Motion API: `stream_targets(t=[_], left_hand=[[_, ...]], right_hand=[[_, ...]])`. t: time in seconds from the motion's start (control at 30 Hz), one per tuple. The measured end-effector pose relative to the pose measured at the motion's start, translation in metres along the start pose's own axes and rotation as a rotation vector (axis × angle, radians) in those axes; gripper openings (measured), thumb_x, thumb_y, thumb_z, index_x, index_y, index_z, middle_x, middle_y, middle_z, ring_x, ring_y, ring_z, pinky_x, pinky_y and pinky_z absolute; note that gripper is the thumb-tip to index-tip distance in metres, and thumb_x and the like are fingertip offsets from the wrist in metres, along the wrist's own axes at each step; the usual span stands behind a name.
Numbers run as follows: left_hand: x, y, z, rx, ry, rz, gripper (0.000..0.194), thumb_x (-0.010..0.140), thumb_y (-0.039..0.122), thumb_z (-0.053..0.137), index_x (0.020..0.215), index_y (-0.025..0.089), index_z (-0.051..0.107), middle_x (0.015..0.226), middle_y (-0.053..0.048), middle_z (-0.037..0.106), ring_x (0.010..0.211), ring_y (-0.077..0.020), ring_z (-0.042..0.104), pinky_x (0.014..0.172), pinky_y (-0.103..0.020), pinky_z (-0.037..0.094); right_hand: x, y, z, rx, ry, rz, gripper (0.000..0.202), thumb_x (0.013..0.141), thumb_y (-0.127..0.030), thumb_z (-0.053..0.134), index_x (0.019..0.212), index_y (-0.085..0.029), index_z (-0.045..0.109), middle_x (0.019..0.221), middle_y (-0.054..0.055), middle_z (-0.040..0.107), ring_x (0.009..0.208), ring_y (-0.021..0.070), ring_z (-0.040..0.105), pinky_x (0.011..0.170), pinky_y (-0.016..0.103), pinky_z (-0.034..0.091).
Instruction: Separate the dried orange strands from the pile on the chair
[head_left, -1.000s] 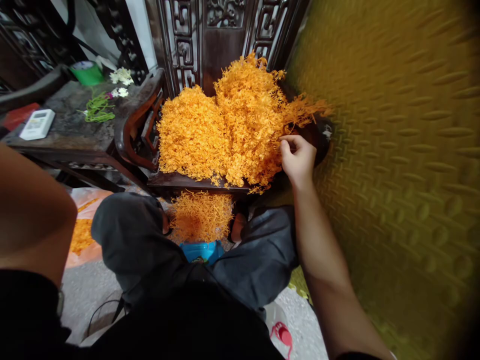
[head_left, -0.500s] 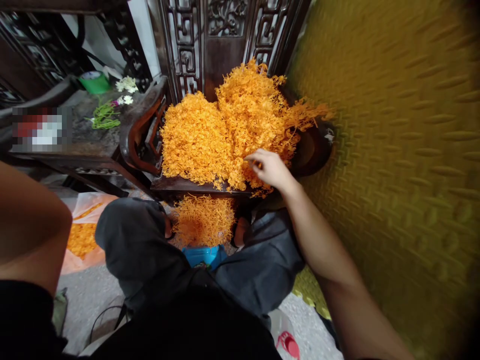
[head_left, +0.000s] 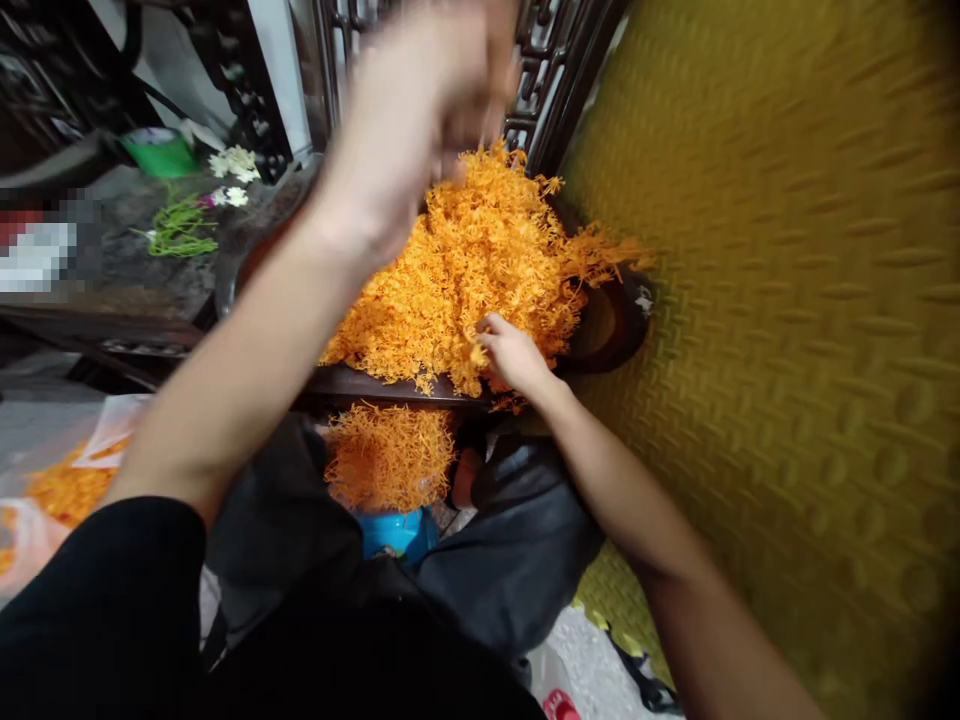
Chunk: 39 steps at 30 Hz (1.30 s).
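Note:
A large heap of small orange flowers point(head_left: 517, 215) covers the seat of a carved dark wooden chair point(head_left: 330, 385). At the heap's front edge my right hand point(head_left: 514, 355) has its fingers closed on an orange flower sprig point(head_left: 478, 352). My left hand point(head_left: 442, 110) is raised over the back of the heap, in front of the chair's back. Motion smears its fingers, and whether it holds anything is unclear. Its forearm hides the left part of the heap. Between my legs is a bundle of thin orange stems point(head_left: 390, 455) above a blue container point(head_left: 401, 535).
On the dark side table point(head_left: 112, 265) at left lie green stems point(head_left: 180, 225), white flowers point(head_left: 234, 163) and a green roll point(head_left: 161, 150). A plastic bag point(head_left: 105, 440) with orange flowers sits on the floor. A textured yellow mat point(head_left: 787, 300) stands along the right.
My left arm has swung up and inward, from the left edge to above the heap. My right hand has shifted slightly down at the heap's front. The view has turned a little.

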<state>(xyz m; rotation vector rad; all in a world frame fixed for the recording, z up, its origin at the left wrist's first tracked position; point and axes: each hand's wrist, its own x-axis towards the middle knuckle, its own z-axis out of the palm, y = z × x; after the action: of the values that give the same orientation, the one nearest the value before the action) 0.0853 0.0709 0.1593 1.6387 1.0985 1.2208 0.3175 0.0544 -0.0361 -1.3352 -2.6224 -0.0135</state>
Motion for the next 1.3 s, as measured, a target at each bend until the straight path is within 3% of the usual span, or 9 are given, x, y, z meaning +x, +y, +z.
stream_targets(t=[0.13,0.23,0.33,0.5,0.63,0.7,0.83,1.03,1.3], left_hand=[[-0.024,-0.097,0.048,0.319,-0.394,-0.143,0.059,0.081,0.003,0.071,0.137,-0.001,0.054,0.133,-0.025,0.066,0.120,-0.0288,0.066,0.105,-0.044,0.053],[-0.039,-0.171,0.083,0.590,-0.562,0.071,0.084,0.085,0.034,0.077,0.154,0.006,0.040,0.162,-0.025,0.040,0.151,-0.0339,0.040,0.124,-0.047,0.035],[-0.042,-0.209,0.102,0.883,-0.575,0.280,0.077,0.090,0.043,0.070,0.153,0.009,0.043,0.167,-0.022,0.033,0.157,-0.0340,0.025,0.125,-0.048,0.028],[-0.027,-0.206,0.108,1.010,-0.575,0.406,0.049,0.090,0.047,0.067,0.122,0.010,0.070,0.138,-0.021,0.062,0.136,-0.0351,0.048,0.107,-0.047,0.042],[-0.013,-0.183,0.099,1.007,-0.541,0.338,0.026,0.093,0.034,0.064,0.098,0.012,0.076,0.100,-0.015,0.075,0.107,-0.0304,0.065,0.097,-0.046,0.044],[-0.007,-0.170,0.095,1.015,-0.415,0.284,0.022,0.095,0.021,0.057,0.091,0.012,0.076,0.088,-0.014,0.075,0.095,-0.0281,0.068,0.095,-0.046,0.045],[0.000,-0.150,0.099,0.927,-0.132,0.334,0.040,0.105,0.028,0.038,0.128,0.012,0.067,0.129,-0.019,0.068,0.125,-0.0320,0.058,0.102,-0.048,0.044],[-0.001,-0.170,0.137,0.835,-0.283,0.540,0.070,0.096,0.057,0.055,0.158,0.027,0.044,0.175,-0.013,0.011,0.160,-0.0448,0.008,0.122,-0.074,0.014],[0.006,-0.197,0.149,0.831,-0.279,0.472,0.068,0.095,0.050,0.059,0.156,0.024,0.047,0.176,-0.012,0.009,0.159,-0.0455,0.013,0.125,-0.071,0.010]], right_hand=[[-0.007,0.020,-0.006,0.183,0.296,0.233,0.034,0.091,-0.012,0.050,0.111,-0.017,0.076,0.107,0.013,0.074,0.098,0.0253,0.069,0.092,0.038,0.054],[-0.009,0.028,-0.009,0.376,0.540,0.399,0.026,0.089,-0.021,0.059,0.107,-0.019,0.079,0.102,0.011,0.077,0.097,0.0268,0.071,0.093,0.041,0.055],[-0.013,0.032,-0.016,0.431,0.644,0.481,0.025,0.088,-0.029,0.063,0.105,-0.020,0.079,0.104,0.011,0.077,0.099,0.0278,0.072,0.094,0.043,0.055],[-0.030,0.039,-0.040,0.369,0.267,0.286,0.025,0.080,-0.014,0.058,0.091,-0.024,0.078,0.098,0.007,0.075,0.094,0.0269,0.071,0.090,0.042,0.056],[-0.013,0.060,-0.062,0.099,0.706,0.442,0.028,0.087,-0.012,0.046,0.092,-0.021,0.072,0.101,0.011,0.070,0.100,0.0266,0.066,0.094,0.043,0.053],[0.009,0.077,-0.071,-0.079,0.723,0.489,0.025,0.088,-0.015,0.048,0.099,-0.019,0.070,0.102,0.014,0.069,0.100,0.0284,0.063,0.095,0.046,0.052],[0.054,0.109,-0.082,-0.314,0.352,0.491,0.027,0.076,-0.013,0.065,0.103,-0.011,0.071,0.110,0.024,0.070,0.110,0.0358,0.060,0.099,0.055,0.047],[0.081,0.139,-0.119,-0.240,0.075,0.580,0.028,0.064,-0.009,0.073,0.091,-0.015,0.079,0.074,0.010,0.073,0.074,0.0238,0.065,0.082,0.039,0.054],[0.098,0.123,-0.219,-0.222,0.617,0.612,0.035,0.081,0.001,0.056,0.102,-0.008,0.083,0.091,0.015,0.077,0.079,0.0187,0.069,0.077,0.033,0.052]])
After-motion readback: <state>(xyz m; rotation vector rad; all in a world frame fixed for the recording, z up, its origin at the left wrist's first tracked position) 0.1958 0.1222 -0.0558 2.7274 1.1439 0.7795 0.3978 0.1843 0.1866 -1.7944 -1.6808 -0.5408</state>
